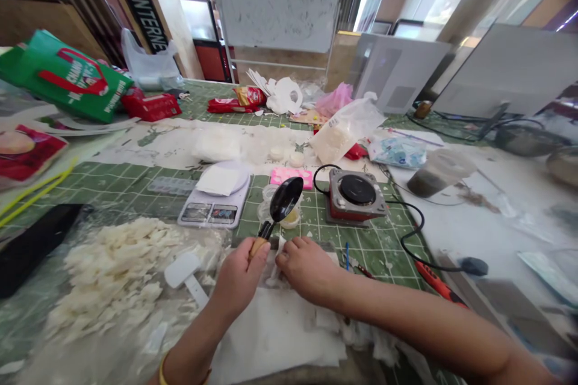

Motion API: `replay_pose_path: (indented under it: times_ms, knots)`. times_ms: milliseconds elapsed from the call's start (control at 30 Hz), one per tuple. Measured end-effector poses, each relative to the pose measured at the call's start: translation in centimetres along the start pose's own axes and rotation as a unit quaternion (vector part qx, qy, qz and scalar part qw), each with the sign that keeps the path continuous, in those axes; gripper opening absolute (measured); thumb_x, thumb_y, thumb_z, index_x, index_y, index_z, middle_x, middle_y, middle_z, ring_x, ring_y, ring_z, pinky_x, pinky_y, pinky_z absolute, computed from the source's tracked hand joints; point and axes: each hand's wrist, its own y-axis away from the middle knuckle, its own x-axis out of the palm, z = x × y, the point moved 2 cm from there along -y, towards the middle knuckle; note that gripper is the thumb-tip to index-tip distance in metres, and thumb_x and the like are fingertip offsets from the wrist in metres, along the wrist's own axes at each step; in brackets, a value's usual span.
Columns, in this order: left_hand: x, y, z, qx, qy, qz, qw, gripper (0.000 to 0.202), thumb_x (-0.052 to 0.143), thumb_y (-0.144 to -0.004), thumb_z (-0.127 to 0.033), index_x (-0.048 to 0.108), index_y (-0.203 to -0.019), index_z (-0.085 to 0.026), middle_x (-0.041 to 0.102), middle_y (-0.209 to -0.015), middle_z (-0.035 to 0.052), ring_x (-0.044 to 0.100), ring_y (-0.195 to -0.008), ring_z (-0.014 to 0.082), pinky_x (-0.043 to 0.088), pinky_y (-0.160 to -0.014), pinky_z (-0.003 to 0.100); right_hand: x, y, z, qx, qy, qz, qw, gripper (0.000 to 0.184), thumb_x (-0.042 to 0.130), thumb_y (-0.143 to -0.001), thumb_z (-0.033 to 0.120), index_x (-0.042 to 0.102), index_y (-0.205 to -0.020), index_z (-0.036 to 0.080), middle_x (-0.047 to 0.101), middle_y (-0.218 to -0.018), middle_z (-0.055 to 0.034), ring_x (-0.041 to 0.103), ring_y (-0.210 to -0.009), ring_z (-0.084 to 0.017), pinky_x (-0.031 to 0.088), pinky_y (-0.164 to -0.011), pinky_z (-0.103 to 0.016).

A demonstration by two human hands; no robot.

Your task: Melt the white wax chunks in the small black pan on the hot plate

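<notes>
My left hand point(238, 280) is closed around the wooden handle of a black spoon point(283, 200), whose bowl points up and away over small clear cups point(276, 212). My right hand point(307, 264) lies just right of it, fingers curled down onto white paper point(275, 331) near the spoon's neck; what the fingers pinch is hidden. A heap of white wax flakes point(112, 271) on clear plastic lies to the left, with a white scoop point(187, 274) resting on it.
A kitchen scale point(217, 198) with a white sheet stands behind the hands. A small electric hot plate point(356, 192) with a black cable sits at the right. Bags, a red utility knife point(436, 283), a lidded tub point(436, 174) and packets crowd the green cutting mat.
</notes>
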Motion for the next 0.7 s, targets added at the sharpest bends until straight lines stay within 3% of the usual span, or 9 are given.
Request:
replay_pose_path:
  times_ms: [67, 167, 267, 500, 700]
  knots:
    - [0.1, -0.1, 0.1, 0.001, 0.000, 0.002, 1.000, 0.032, 0.034, -0.082, -0.046, 0.043, -0.067, -0.019, 0.044, -0.052, -0.0051, 0.044, -0.050, 0.0109, 0.032, -0.048, 0.021, -0.4, 0.4, -0.9, 0.018, 0.002, -0.008, 1.000, 0.008, 0.047, -0.078, 0.017, 0.053, -0.083, 0.015, 0.057, -0.077, -0.0068, 0.050, -0.072, -0.019, 0.037, -0.063, -0.033]
    - [0.1, -0.1, 0.2, -0.001, -0.006, 0.009, 1.000, 0.034, 0.033, -0.082, -0.048, 0.042, -0.066, -0.020, 0.044, -0.051, -0.0053, 0.044, -0.050, 0.0111, 0.032, -0.048, 0.021, -0.8, 0.7, -2.6, 0.100, 0.029, -0.020, 0.994, 0.011, 0.046, -0.076, 0.012, 0.053, -0.085, 0.014, 0.057, -0.077, -0.0088, 0.051, -0.072, -0.020, 0.037, -0.064, -0.034]
    - [0.1, -0.2, 0.2, -0.009, -0.009, 0.015, 1.000, 0.033, 0.033, -0.082, -0.048, 0.043, -0.067, -0.020, 0.045, -0.051, -0.0054, 0.044, -0.049, 0.0109, 0.032, -0.047, 0.021, 0.0, 0.4, -3.5, 0.141, 0.049, -0.015, 0.989, 0.014, 0.044, -0.077, 0.012, 0.054, -0.087, 0.011, 0.059, -0.077, -0.0117, 0.051, -0.073, -0.021, 0.037, -0.063, -0.035]
    - [0.2, -0.4, 0.4, -0.014, -0.001, 0.015, 1.000, 0.033, 0.034, -0.081, -0.048, 0.045, -0.070, -0.019, 0.044, -0.051, -0.0049, 0.044, -0.049, 0.0110, 0.032, -0.047, 0.021, 2.2, -0.7, -3.0, 0.076, 0.042, 0.012, 0.996, 0.024, 0.045, -0.076, 0.009, 0.056, -0.096, 0.003, 0.060, -0.090, -0.0196, 0.051, -0.084, -0.025, 0.038, -0.068, -0.037]
    - [0.1, -0.3, 0.2, -0.023, 0.021, 0.031, 0.999, 0.034, 0.034, -0.080, -0.049, 0.044, -0.068, -0.019, 0.043, -0.050, -0.0055, 0.043, -0.048, 0.0107, 0.032, -0.046, 0.021, 1.5, -0.3, -3.6, 0.015, -0.007, 0.011, 1.000, 0.015, 0.046, -0.078, 0.015, 0.060, -0.080, 0.010, 0.062, -0.082, -0.0111, 0.051, -0.081, -0.021, 0.040, -0.070, -0.035]
